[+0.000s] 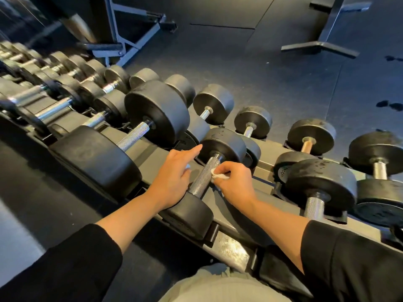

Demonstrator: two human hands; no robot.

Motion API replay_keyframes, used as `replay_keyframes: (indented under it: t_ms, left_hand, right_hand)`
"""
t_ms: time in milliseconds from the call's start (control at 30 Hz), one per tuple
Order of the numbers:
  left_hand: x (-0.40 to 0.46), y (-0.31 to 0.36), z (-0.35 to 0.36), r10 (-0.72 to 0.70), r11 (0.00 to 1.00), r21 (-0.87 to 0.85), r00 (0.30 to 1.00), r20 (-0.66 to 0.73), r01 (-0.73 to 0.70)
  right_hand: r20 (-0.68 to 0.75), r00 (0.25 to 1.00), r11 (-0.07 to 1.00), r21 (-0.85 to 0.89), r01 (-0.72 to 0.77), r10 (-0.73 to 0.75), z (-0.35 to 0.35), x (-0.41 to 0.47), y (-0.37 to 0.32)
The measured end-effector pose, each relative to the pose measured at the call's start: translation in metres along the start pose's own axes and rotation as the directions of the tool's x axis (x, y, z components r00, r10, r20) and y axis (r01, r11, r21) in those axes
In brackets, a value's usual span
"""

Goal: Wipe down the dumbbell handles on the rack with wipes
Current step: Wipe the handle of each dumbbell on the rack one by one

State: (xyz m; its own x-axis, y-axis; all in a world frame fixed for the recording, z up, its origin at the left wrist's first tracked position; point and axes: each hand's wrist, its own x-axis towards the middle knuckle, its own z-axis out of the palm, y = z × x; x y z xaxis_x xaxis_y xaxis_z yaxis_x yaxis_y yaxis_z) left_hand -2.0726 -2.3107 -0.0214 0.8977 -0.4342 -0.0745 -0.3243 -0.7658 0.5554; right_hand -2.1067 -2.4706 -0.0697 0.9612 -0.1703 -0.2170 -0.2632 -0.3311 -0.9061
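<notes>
Fingers (pixel 224 171) of the right hand (pixel 236 184) are pinching a wipe (pixel 218 175) against one handle (pixel 205 177), left hand (pixel 174 177) spread open, many rack (pixel 231 249) handles seemingly remaining.

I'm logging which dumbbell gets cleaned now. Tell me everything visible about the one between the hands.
The dumbbell lies slanted on the rack: two round, scuffed black heads joined by a knurled silver metal handle. The right hand presses a crumpled white wipe against the handle; the left hand rests open alongside it.
</notes>
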Motion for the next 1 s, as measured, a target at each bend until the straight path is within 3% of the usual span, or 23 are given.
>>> replay_keyframes:
  t_ms: [233, 400, 467, 567, 667, 800, 1000]
  left_hand:
    - [-0.001, 0.000, -0.001, -0.016, 1.000, -0.007, 1.000, 0.019, 0.016]
    - [-0.002, -0.002, 0.000, -0.028, 1.000, -0.002, 1.000, -0.004, 0.028]
    - [-0.002, -0.002, 0.000, -0.025, 1.000, -0.006, 1.000, -0.017, 0.025]
    - [-0.001, -0.001, 0.000, -0.032, 0.999, -0.013, 0.999, -0.021, 0.032]
    - [-0.001, 0.000, -0.001, -0.040, 0.999, -0.013, 0.999, -0.011, 0.040]
    - [-0.001, 0.002, -0.001, -0.049, 0.999, -0.015, 0.999, -0.010, 0.049]
    - [-0.001, 0.001, -0.001, -0.070, 0.998, -0.004, 0.998, -0.004, 0.070]
  right_hand:
    - [0.194, 0.981, 1.000, 0.012, 0.018, -0.021, -0.005, -0.017, -0.013]
    - [0.378, 0.925, 1.000, 0.008, 0.025, -0.026, -0.003, -0.024, -0.018]
    - [0.321, 0.947, 1.000, -0.012, 0.007, -0.003, -0.004, -0.023, -0.018]
    - [0.002, 0.999, 0.997, -0.055, 0.054, -0.054, -0.005, -0.015, -0.014]
    - [-0.202, 0.967, 0.985, -0.094, 0.142, -0.158, -0.006, -0.005, -0.011]
    - [-0.110, 0.973, 0.963, -0.201, 0.180, -0.205, -0.002, 0.005, -0.005]
    - [-0.057, 0.977, 0.965, -0.180, 0.190, -0.203, 0.000, 0.004, -0.001]
